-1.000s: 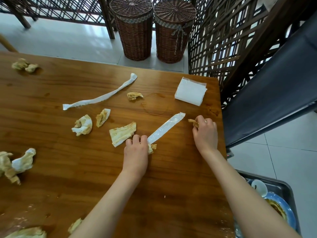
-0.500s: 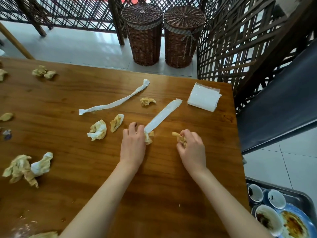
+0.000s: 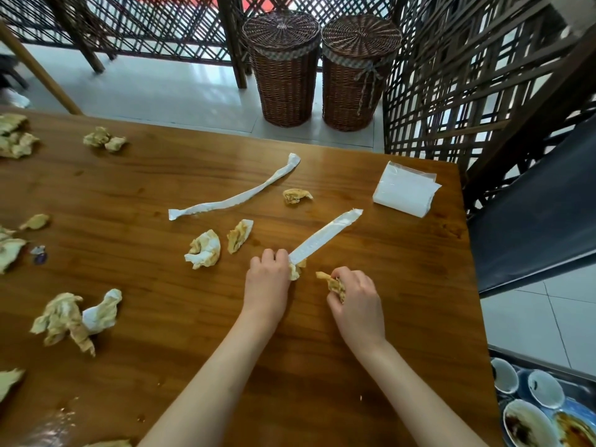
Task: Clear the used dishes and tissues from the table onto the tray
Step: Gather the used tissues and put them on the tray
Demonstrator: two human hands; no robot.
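Floor (image 3: pixel 180 88): pale glossy tiles, daylight reflecting off them. Screens (image 3: pixel 451 75): dark wooden lattice along the back and right side, bright light showing through the gaps. Baskets (image 3: pixel 283 69): two tall brown wicker ones with lids, standing side by side against the lattice; the right one (image 3: pixel 358 72) has a checked fabric band tied in a bow. Chair (image 3: pixel 532 204): dark seat at right, beside the lattice.

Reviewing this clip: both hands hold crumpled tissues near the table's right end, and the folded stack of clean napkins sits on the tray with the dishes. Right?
Not quite. The head view shows the napkin stack lying on the table near its far right corner, not on the tray. The rest holds: the left hand and right hand each grip a crumpled tissue.
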